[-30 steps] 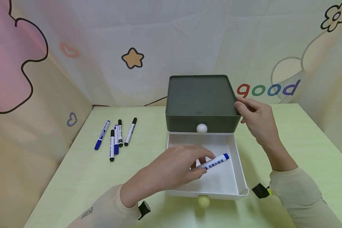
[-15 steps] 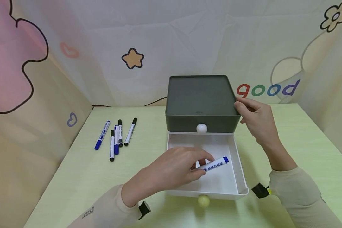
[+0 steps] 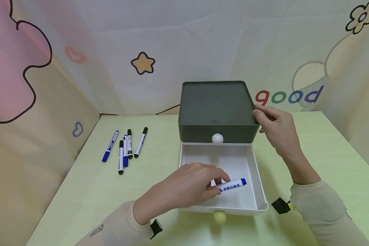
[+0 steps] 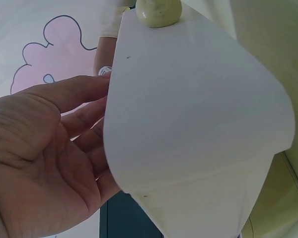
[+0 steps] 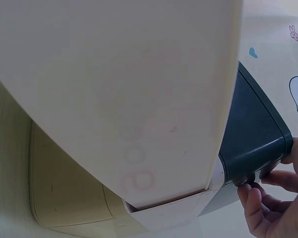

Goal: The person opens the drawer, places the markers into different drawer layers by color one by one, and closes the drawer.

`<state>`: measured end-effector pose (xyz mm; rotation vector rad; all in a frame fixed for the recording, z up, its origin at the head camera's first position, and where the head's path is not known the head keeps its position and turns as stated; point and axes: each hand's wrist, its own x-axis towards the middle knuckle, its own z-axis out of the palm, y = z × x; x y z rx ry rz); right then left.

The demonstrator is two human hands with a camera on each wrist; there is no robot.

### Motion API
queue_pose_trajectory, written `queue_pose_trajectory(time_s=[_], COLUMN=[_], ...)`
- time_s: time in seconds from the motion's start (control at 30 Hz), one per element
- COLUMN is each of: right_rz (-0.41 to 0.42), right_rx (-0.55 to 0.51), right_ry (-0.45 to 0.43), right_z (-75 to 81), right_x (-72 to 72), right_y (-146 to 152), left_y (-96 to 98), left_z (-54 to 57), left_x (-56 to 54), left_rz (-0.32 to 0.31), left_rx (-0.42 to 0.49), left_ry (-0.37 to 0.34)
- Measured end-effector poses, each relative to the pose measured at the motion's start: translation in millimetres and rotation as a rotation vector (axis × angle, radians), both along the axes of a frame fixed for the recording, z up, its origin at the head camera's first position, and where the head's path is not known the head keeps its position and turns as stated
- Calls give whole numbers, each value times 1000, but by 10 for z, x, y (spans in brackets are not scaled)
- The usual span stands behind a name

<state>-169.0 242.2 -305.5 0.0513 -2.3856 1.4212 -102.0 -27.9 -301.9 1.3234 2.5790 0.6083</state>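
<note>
My left hand (image 3: pixel 189 186) pinches a white whiteboard marker (image 3: pixel 232 185) with a blue end, over the pulled-out white drawer (image 3: pixel 259 181). From the left wrist, the drawer front (image 4: pixel 198 89) hides the fingertips and most of the marker. Whether the marker touches the drawer floor, I cannot tell. Behind the drawer stands a dark green drawer box (image 3: pixel 216 102) with a white knob (image 3: pixel 217 138) on its front. At its right top edge my right hand (image 3: pixel 278 131) grips the rim with thumb and fingers. The right wrist view shows that hand (image 5: pixel 283 203) curled at the box's corner.
Several blue and black markers (image 3: pixel 125 150) lie together on the table's left side. A yellowish knob (image 3: pixel 219 217) sticks out from the drawer front. Behind the table (image 3: pixel 160 136) hangs a printed cloth (image 3: pixel 203 44).
My left hand has moved slightly down in the head view, nearer the drawer's front, and the marker lies more level. The right hand and the box have stayed put.
</note>
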Motion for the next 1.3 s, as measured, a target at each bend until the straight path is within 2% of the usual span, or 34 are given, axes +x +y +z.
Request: queue_pose_trajectory(time_s=[0.47, 0.87, 1.07, 1.3], right_rz=[5, 9, 10, 13], right_rx=[-8, -21, -34, -33], right_ry=[1, 2, 3, 4], right_z=[-4, 4, 4, -11], right_x=[0, -1, -6, -14], right_y=[-3, 2, 4, 12], left_y=[10, -19, -69, -154], left_z=[-92, -62, -27, -21], left_x=[12, 10, 7, 18], left_rz=[-28, 2, 30, 95], left_rx=[-30, -49, 11, 170], left_ry=[9, 6, 18, 48])
